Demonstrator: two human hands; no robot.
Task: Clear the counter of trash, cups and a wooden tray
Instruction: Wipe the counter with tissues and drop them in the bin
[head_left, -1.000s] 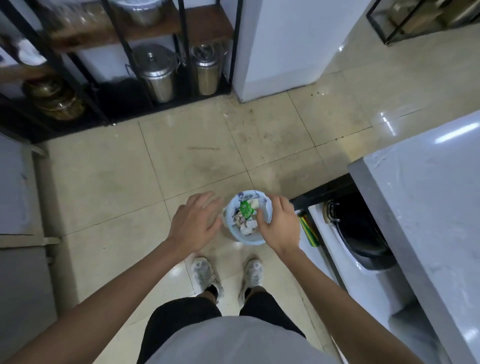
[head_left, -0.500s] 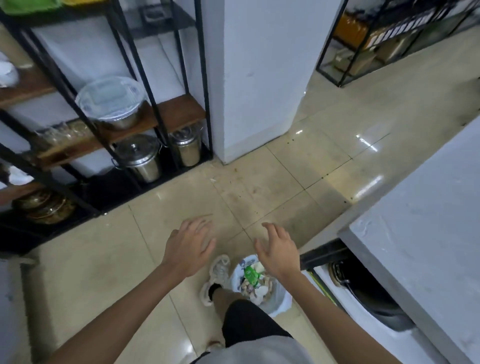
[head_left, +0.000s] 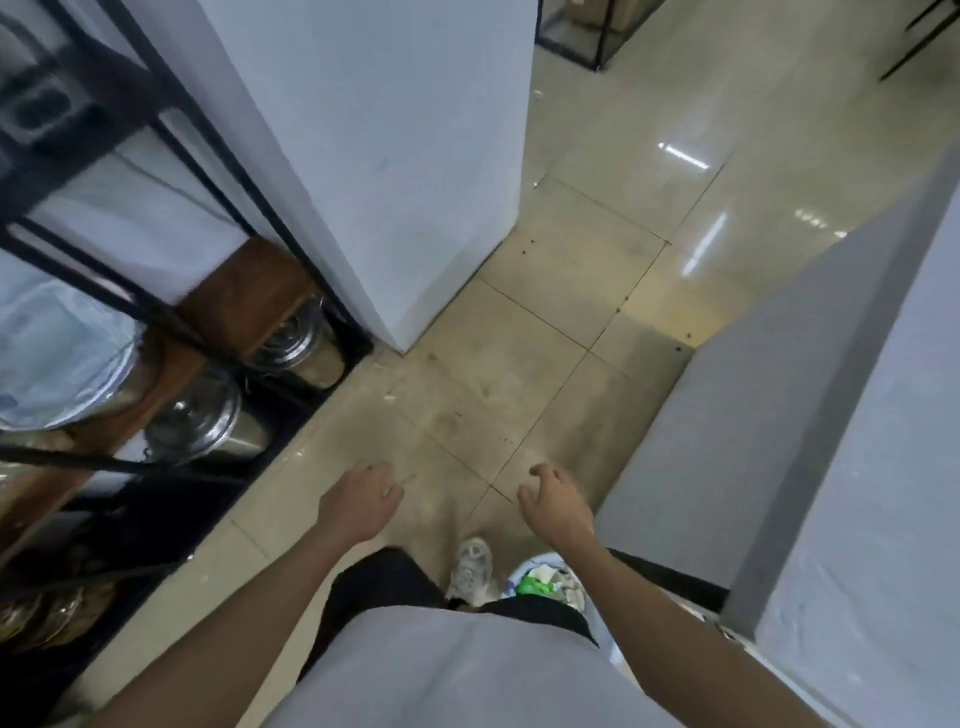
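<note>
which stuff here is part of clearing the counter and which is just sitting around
Part of the job:
- trash bin on the floor, holding scraps and a green wrapper
- counter at right
- left hand and right hand, both empty

Just sitting around:
- steel pots on the black rack's bottom level
- foil-covered bowl on the wooden shelf
- white pillar

No readable text, label or number shows anywhere — the picture is too blurred for lettering.

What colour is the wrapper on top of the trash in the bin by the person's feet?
Bright green wrapper, lying among pale scraps in the bin; head view only.
</note>
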